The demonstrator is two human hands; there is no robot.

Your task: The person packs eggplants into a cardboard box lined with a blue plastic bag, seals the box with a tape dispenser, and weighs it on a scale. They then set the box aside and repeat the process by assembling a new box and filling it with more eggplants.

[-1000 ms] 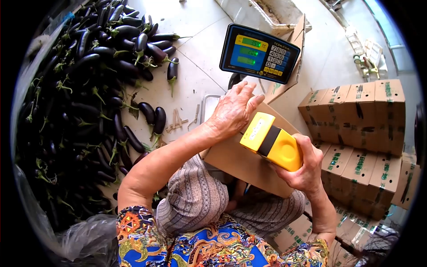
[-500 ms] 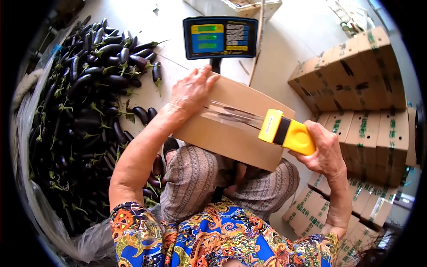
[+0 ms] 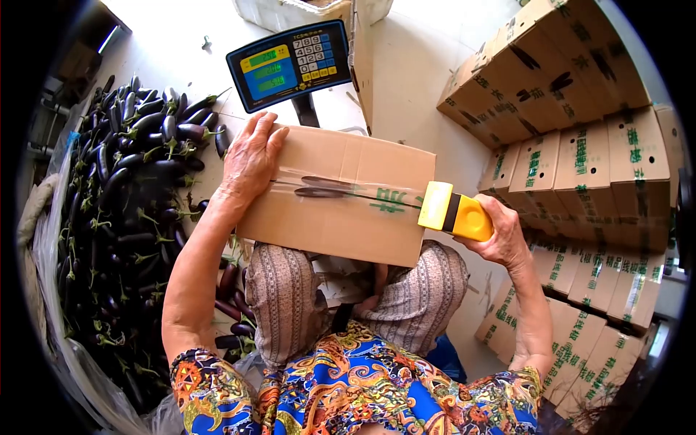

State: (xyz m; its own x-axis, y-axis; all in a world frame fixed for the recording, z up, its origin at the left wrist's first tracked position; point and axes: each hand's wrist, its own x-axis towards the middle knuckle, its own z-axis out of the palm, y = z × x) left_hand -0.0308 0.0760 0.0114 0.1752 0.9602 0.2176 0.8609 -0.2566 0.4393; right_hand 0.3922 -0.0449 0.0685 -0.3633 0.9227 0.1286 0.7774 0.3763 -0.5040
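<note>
A cardboard box (image 3: 341, 228) with green print lies in front of me, above my knees. Clear tape (image 3: 348, 190) runs along its upper face over the seam. My left hand (image 3: 250, 161) rests on the box's left end, its fingers over the far left corner. A yellow tape dispenser (image 3: 457, 212) with a black band is gripped in my right hand (image 3: 500, 233), and its head touches the box's right edge. Beyond the box stands the scale display (image 3: 288, 65), with green digits lit.
Many dark eggplants (image 3: 138, 239) are heaped on the left, beside clear plastic sheeting (image 3: 54, 254). Printed cardboard boxes (image 3: 580, 174) are stacked at the right. A white foam container (image 3: 290, 13) stands beyond the scale display.
The view has shifted. The box now lies more level, and the dispenser has reached its right edge, with tape trailing across the face. Both hands keep their hold.
</note>
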